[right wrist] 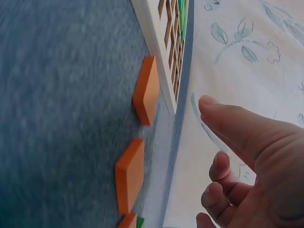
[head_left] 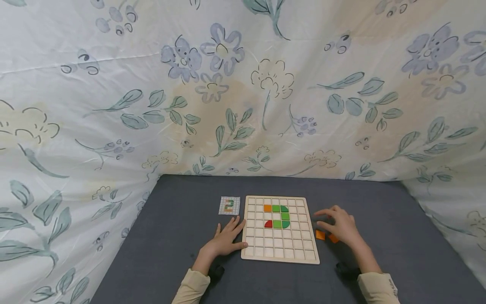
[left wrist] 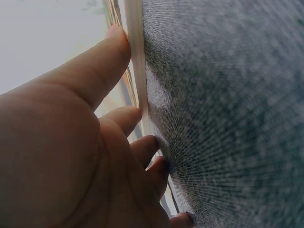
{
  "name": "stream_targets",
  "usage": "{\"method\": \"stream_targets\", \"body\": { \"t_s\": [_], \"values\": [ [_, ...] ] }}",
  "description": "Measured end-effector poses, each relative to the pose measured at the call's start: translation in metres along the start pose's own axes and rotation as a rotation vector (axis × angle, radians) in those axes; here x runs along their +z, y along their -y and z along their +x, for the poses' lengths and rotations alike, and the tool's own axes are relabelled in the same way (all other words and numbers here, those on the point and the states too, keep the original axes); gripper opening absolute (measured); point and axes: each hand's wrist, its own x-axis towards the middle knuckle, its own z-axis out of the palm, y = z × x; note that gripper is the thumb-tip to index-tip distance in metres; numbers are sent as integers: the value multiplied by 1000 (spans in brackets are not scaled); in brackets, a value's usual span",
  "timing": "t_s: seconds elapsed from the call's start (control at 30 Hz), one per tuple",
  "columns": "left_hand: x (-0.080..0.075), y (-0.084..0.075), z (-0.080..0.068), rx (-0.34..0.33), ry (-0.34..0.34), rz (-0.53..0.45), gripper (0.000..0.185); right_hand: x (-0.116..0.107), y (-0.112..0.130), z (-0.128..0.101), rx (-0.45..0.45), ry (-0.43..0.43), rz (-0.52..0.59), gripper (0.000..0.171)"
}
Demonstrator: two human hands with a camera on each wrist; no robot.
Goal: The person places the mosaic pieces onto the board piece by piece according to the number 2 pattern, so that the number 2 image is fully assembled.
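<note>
A wooden grid board (head_left: pixel 262 253) lies on the table. On it, an orange square (head_left: pixel 267 208), several green pieces (head_left: pixel 285 216) and a red rounded piece (head_left: pixel 268 224) form a hooked shape. My left hand (head_left: pixel 224 240) rests against the board's left edge with fingers spread; in the left wrist view the fingertips touch the wooden rim (left wrist: pixel 137 57). To the right of the board, my right hand (head_left: pixel 341 223) hovers with thumb and fingers apart, holding nothing. Loose orange squares (head_left: pixel 320 234) lie below it; the right wrist view shows them as orange tiles (right wrist: pixel 129 175) near the board's edge.
A small printed card (head_left: pixel 229 205) with a coloured figure on a grid lies left of the board's top corner. A bit of green (right wrist: pixel 140 222) shows beside the orange tiles. Behind the dark table (head_left: pixel 182 211) hangs a flowered cloth (head_left: pixel 228 105).
</note>
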Motion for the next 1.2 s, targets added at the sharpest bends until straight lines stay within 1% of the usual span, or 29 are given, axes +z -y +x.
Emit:
{"method": "stream_targets", "body": {
  "t_s": [0.17,0.4,0.7,0.97,1.2],
  "values": [
    [-1,0,-1,5,3,1,76,-6,-7,-2,12,-13,-23,28],
    [-2,-1,-1,24,3,-5,75,-15,-14,-5,46,18,-62,30],
    [-4,-2,-1,28,10,-6,75,-19,-24,-12,110,55,-59,36],
    [-3,0,-1,27,4,-2,75,-25,-34,-14,131,57,-55,39],
    [-2,0,-1,21,6,-13,75,-29,-46,-18,180,84,-65,41]
  ]
}}
